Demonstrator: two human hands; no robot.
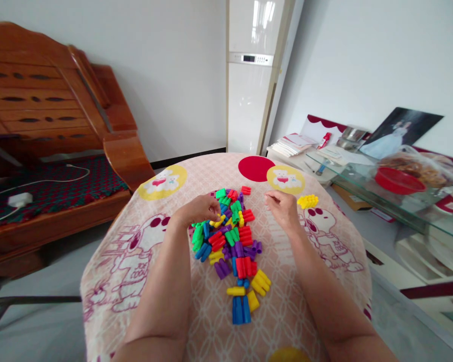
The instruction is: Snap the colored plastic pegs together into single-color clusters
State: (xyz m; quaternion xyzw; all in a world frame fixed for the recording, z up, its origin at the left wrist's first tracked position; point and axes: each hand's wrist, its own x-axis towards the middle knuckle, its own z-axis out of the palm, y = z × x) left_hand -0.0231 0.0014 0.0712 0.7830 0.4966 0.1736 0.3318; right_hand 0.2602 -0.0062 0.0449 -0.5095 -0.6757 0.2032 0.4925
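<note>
A loose pile of plastic building blocks in red, green [233,236], blue, purple and yellow lies in the middle of the table. My left hand [201,209] reaches over the pile's left side, its fingers pinched at a yellow building block [217,221]. To the right of the pile, my right hand [284,207] is held above the cloth with its fingers curled together; I see nothing in them. Beyond that hand, a cluster of yellow blocks [307,201] sits apart from the pile. Nearest me are a blue block [241,310] and several yellow ones [261,282].
The round table wears a patterned cloth [219,332]. A wooden bench [121,143] stands at the left, with a white charger [20,200] on its seat. To the right, a glass shelf [377,193] bears a red bowl [399,181]. A white cabinet-like unit [249,105] stands behind.
</note>
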